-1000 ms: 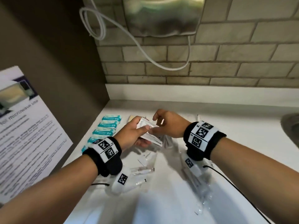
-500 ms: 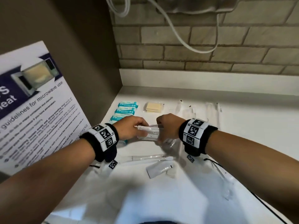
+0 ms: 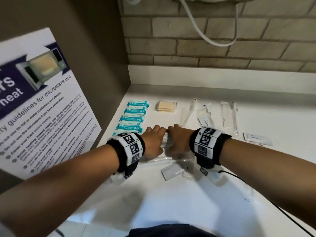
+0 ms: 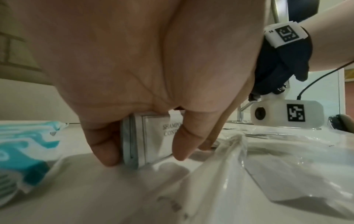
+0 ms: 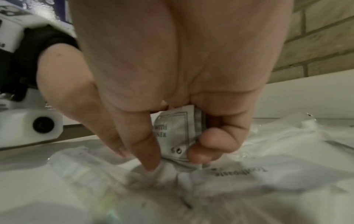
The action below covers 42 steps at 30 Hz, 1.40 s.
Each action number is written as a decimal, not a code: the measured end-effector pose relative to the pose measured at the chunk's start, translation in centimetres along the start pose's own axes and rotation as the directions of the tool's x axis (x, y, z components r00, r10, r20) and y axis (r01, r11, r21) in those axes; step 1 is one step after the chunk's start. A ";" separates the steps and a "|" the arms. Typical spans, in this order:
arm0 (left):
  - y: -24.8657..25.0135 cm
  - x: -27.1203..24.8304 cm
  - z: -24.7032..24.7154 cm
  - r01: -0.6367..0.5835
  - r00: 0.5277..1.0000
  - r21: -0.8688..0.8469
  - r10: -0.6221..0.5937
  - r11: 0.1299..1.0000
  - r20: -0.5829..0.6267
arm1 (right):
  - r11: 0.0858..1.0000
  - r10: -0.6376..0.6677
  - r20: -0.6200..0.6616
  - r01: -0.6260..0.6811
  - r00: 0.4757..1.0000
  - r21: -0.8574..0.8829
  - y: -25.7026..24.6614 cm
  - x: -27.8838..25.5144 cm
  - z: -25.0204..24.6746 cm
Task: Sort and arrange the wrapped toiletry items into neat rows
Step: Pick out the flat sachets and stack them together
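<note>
White shampoo sachets (image 4: 151, 139), a small stack stood on edge, are pinched at each end by the left hand (image 3: 153, 142) and the right hand (image 3: 179, 139), fingers curled tight around them. A moment ago both hands held the stack up in the air; now it is down on the white counter (image 3: 171, 211), just in front of the teal packets (image 3: 135, 115). That likely means the stack is being tapped even and is ready to join a row. I count five teal packets in one line, though the nearest is partly hidden by the left wrist. One pile of tan pads (image 3: 165, 106) sits beside them. How many sachets are in the stack, I cannot tell. Clear wrapped toothbrushes (image 3: 229, 115) lie further right, too see-through to count. One toothpaste tube (image 3: 172, 171) waits near the wrists.
</note>
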State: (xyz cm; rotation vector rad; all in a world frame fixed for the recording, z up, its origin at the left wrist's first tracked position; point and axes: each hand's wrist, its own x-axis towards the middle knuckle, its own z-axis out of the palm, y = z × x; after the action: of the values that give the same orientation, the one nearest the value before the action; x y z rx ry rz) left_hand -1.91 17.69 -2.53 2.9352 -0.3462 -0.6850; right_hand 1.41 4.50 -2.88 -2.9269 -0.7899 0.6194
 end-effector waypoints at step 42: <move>-4.6 -1.9 -6.1 -0.099 0.955 -0.381 -0.019 0.919 -0.295 | 0.922 -0.341 0.235 0.372 0.910 -0.104 -1.2 -4.5 0.1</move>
State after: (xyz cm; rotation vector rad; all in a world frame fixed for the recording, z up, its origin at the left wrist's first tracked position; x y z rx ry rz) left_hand 0.04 22.95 3.02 2.5802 -0.2083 -0.2619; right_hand -2.80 3.36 -1.17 -2.7521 -1.4116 0.8780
